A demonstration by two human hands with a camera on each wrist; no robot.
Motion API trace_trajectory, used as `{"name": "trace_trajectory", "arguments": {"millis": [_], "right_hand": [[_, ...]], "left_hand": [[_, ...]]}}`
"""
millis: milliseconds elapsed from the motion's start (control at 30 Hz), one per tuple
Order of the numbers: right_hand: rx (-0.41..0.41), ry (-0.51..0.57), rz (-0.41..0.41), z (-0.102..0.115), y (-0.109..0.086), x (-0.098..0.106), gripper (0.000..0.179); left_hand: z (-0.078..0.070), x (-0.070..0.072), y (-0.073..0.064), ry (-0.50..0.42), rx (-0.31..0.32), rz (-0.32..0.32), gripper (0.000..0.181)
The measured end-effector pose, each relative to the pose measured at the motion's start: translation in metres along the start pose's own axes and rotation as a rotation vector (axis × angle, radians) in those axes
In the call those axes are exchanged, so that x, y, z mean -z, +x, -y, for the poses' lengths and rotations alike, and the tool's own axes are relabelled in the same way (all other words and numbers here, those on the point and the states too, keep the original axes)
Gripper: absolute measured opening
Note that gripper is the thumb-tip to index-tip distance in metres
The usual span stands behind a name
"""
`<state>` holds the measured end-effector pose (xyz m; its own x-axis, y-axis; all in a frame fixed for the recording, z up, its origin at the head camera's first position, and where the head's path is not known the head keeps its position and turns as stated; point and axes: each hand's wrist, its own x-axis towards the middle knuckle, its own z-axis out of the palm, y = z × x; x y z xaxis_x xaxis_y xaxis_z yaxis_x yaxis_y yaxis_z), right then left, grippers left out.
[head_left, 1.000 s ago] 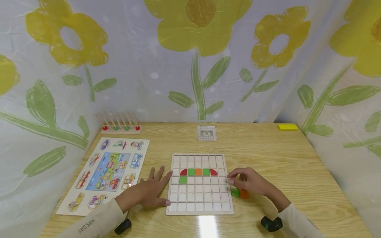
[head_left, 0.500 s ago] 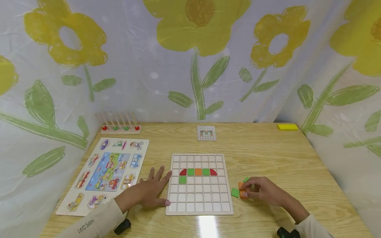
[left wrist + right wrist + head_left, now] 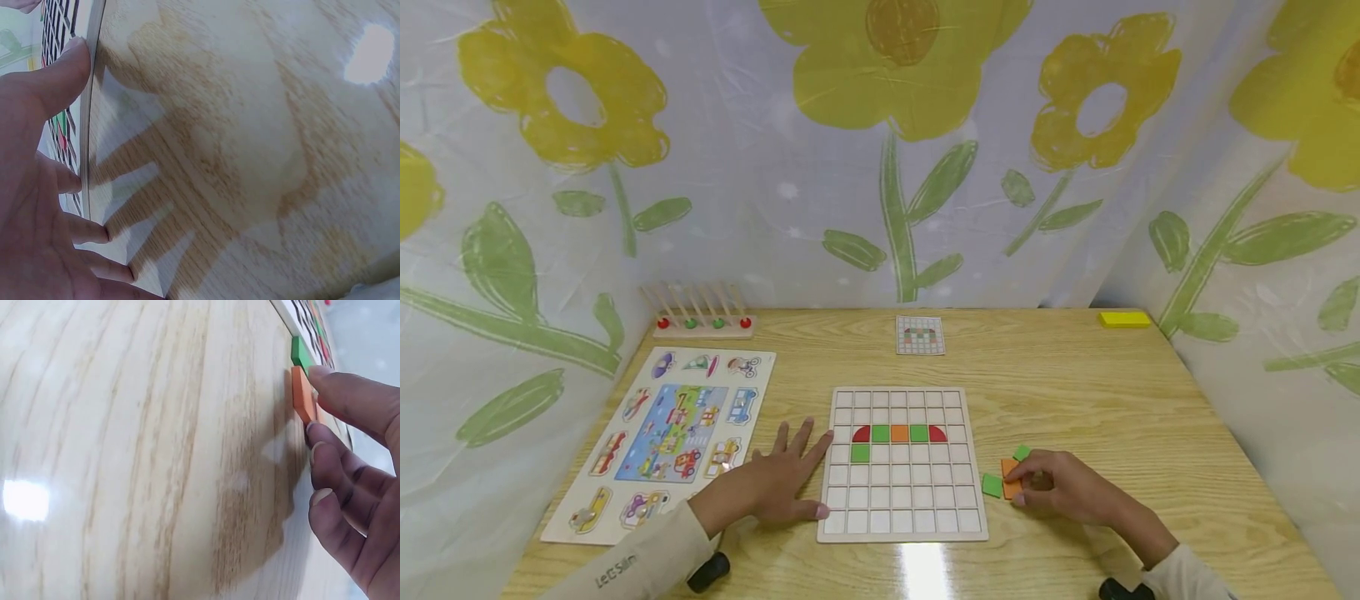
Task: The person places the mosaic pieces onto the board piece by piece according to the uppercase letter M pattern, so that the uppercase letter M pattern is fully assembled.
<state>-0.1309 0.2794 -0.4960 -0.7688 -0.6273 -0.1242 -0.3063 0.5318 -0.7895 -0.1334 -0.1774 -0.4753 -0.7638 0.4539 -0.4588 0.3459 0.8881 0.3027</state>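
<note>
Left hand point(image 3: 775, 486), fingers spread, touches the left edge of the gridded board point(image 3: 881, 498); its cells hold two red quarter-rounds point(image 3: 862, 434), three green squares point(image 3: 882, 433) and one orange square point(image 3: 900, 433). Right of the board, on the tabletop point(image 3: 1097, 383), lies a loose orange tile point(image 3: 302, 394) (square, no long axis), among green tiles point(image 3: 992, 485) and another orange; right hand point(image 3: 1060, 483), by far the nearer, appears to pinch it from its right.

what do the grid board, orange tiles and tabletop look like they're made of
Grid board: probably wood, matt, going by its pale beige rim.
Orange tiles: perhaps painted wood, though plastic is possible; the colour is even and no grain shows.
Tabletop: wood or wood-look laminate with a glossy finish, given its grain lines and bright reflected glare.
</note>
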Motion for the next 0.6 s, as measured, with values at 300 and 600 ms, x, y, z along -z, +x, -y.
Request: {"name": "trace_trajectory", "arguments": {"millis": [300,600], "right_hand": [[-0.031,-0.062,-0.024,0.0028,0.0025,-0.0027,0.039],[-0.059,-0.055,-0.035,0.0019,0.0049,-0.0049,0.034]], "left_hand": [[0.0009,-0.0015,0.0009,0.001,0.0,-0.001,0.105],[-0.0005,-0.0001,0.0003,0.006,0.0,-0.002,0.104]]}}
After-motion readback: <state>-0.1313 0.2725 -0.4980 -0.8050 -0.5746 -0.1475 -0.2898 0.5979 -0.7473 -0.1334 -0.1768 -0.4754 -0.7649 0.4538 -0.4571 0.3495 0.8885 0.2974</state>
